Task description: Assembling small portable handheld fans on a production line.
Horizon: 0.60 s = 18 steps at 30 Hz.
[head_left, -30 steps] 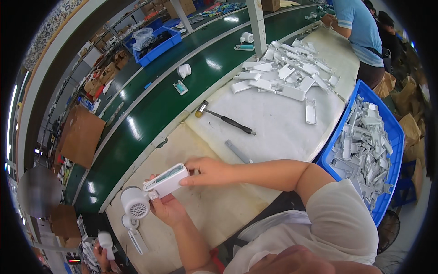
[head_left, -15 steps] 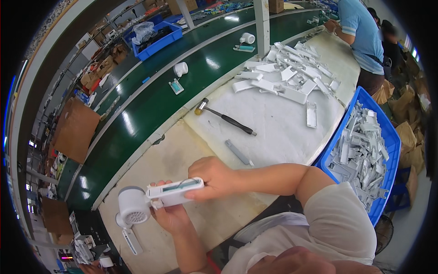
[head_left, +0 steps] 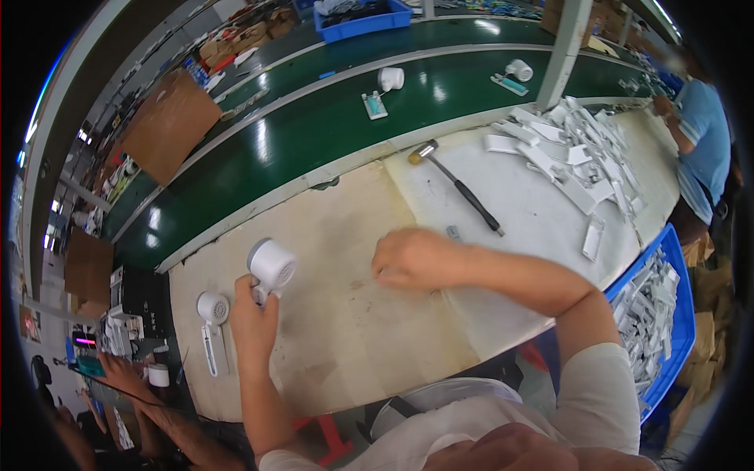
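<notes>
In my left hand [head_left: 255,318], closed round its handle, is a white handheld device [head_left: 272,263] with a round, grilled head and grey rim. My palm and fingers hide most of the handle. My right hand [head_left: 412,259] is over the worktable to the right, apart from the device. Its fingers are curled in and slightly blurred; whatever they may hold is hidden. A similar device [head_left: 212,310] lies on the table left of my left hand. Beyond my right forearm, the end of a grey tool [head_left: 453,232] shows, near a black-handled hammer [head_left: 465,192].
White plastic housings [head_left: 577,157] are heaped at the table's far right. A blue bin [head_left: 683,314] of small parts stands at its right edge. Beyond a post [head_left: 564,59], a green conveyor [head_left: 298,133] carries opened devices [head_left: 385,90]. A co-worker's hand [head_left: 118,373] is at lower left.
My right hand has come off the device's handle and moved away to the right. My left hand now holds the device alone, with its head upward. The whole view has turned.
</notes>
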Each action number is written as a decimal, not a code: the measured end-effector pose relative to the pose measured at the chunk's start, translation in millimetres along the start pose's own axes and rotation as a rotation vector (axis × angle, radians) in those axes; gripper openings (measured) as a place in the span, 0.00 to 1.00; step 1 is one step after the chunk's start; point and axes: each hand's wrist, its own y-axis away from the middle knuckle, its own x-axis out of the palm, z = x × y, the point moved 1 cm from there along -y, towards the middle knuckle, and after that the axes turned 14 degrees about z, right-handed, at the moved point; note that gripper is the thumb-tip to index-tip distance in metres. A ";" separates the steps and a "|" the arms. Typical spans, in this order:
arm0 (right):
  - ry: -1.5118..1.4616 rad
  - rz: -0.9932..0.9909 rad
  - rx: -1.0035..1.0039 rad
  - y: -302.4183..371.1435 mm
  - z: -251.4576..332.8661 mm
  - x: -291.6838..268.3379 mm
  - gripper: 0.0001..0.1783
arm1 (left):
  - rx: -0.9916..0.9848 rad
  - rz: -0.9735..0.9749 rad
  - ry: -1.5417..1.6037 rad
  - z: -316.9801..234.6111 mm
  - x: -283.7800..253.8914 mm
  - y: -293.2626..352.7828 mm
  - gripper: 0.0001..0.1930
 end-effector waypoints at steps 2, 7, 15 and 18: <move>0.066 -0.043 0.107 2.9 -35.6 -20.9 0.07 | -0.071 0.027 -0.079 36.0 -0.7 1.0 0.16; 0.048 -0.225 0.412 -31.5 -134.1 -56.3 0.09 | -0.283 -0.146 -0.530 99.5 -17.1 20.8 0.19; 0.237 -0.240 1.114 -145.7 -210.3 -72.1 0.29 | -0.014 -0.147 -0.586 44.1 7.0 9.0 0.28; 0.383 -0.224 1.129 -165.1 -237.5 -56.6 0.29 | 0.277 -0.037 -0.344 22.5 32.4 -0.7 0.27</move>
